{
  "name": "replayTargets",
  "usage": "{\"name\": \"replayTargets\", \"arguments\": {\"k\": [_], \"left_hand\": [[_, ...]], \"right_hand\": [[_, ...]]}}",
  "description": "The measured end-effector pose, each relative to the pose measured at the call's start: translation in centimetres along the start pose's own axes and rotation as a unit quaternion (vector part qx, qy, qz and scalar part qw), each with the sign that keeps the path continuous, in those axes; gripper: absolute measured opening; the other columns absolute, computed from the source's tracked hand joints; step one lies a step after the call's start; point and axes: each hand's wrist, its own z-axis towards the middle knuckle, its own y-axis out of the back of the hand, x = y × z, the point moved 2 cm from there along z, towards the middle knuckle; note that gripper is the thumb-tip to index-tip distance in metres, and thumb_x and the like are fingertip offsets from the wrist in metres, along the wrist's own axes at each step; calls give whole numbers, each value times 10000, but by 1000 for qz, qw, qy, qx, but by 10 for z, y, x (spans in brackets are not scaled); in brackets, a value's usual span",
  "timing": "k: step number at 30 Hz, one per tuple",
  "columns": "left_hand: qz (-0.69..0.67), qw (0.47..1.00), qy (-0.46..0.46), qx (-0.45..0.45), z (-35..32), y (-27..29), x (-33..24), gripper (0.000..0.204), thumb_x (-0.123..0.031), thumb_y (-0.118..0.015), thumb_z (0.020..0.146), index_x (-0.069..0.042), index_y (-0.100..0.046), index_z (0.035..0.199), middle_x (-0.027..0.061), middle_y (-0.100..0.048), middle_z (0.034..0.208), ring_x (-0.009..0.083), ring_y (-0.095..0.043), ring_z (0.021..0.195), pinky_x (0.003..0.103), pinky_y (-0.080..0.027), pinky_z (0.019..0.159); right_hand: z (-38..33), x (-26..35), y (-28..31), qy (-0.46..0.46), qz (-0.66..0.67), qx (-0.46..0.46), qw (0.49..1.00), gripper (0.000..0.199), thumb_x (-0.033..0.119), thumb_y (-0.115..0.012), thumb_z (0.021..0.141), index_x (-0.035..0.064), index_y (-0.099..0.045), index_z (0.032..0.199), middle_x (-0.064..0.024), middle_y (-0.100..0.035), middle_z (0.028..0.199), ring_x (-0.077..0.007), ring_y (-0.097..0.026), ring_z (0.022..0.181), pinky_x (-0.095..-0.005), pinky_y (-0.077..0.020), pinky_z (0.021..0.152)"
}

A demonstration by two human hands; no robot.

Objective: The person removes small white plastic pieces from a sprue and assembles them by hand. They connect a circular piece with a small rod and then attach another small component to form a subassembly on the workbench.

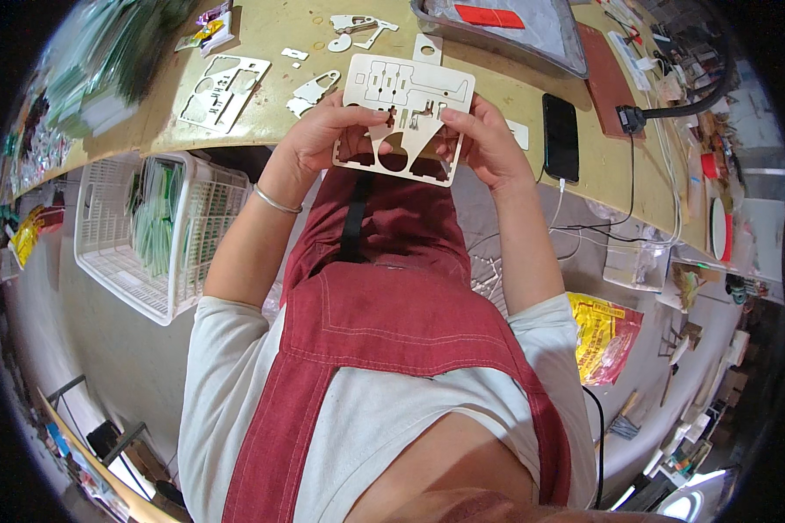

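Both hands hold up a pale wooden sheet [427, 98] with rounded corners and several cut-out shapes, at the near edge of the table. My left hand [327, 131] grips its left side, thumb on the face and fingers behind, seen through the openings. My right hand [487, 139] grips the right side the same way. Beyond the sheet lie loose cut wooden pieces [364, 31], and a smaller angular piece [314, 92] rests beside my left hand. Another cut-out sheet [224, 92] lies flat to the left.
On the table [279, 26] stand a grey metal tray [532, 54] holding a red item, a black phone [561, 137] on a white cable, and a reddish-brown board [609, 83]. Clear plastic packets [118, 61] pile up at left. Below, a white plastic basket [183, 253] holds more packets.
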Motion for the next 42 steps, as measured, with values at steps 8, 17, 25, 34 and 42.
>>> {"name": "replayTargets", "arguments": {"k": [8, 17, 25, 34, 42], "left_hand": [[-102, 991, 58, 59, 10, 21, 9, 300, -74, -689, 919, -19, -637, 1209, 82, -733, 971, 165, -708, 793, 281, -570, 600], [-130, 988, 41, 76, 8, 14, 18, 345, -30, -677, 924, 27, -624, 1261, 131, -732, 1095, 217, -744, 934, 331, -659, 681], [-144, 987, 51, 43, 2, 6, 21, 306, -31, -689, 918, 22, -651, 1218, 101, -736, 1025, 206, -749, 879, 329, -652, 673], [-105, 992, 50, 47, -7, -3, 21, 283, -71, -696, 924, -12, -644, 1196, 49, -725, 885, 141, -720, 742, 299, -627, 610], [-88, 996, 0, 10, -10, -8, 14, 268, -77, -679, 943, 2, -640, 1197, 50, -731, 939, 161, -740, 812, 320, -639, 631]], "right_hand": [[0, -16, 3, 28, 212, 102, 971, 483, 247, -601, 1000, -30, -532, 1389, -151, -680, 1258, -258, -685, 1104, -425, -589, 940], [-2, -27, -7, 156, -42, -70, 984, 246, -29, -683, 933, -6, -678, 1178, -84, -742, 1094, -175, -711, 961, -328, -596, 858], [-13, -41, -28, 275, -190, -202, 921, 168, 59, -664, 985, -45, -633, 1114, -31, -696, 976, -76, -617, 858, -237, -512, 784], [-15, -42, -39, 329, -229, -220, 889, 129, -25, -603, 997, -35, -601, 1125, -78, -696, 1001, -121, -646, 887, -265, -525, 787], [-11, -37, -27, 356, -259, -171, 881, 87, -15, -637, 991, -27, -637, 1077, -57, -695, 978, -110, -653, 872, -263, -543, 788]]}}
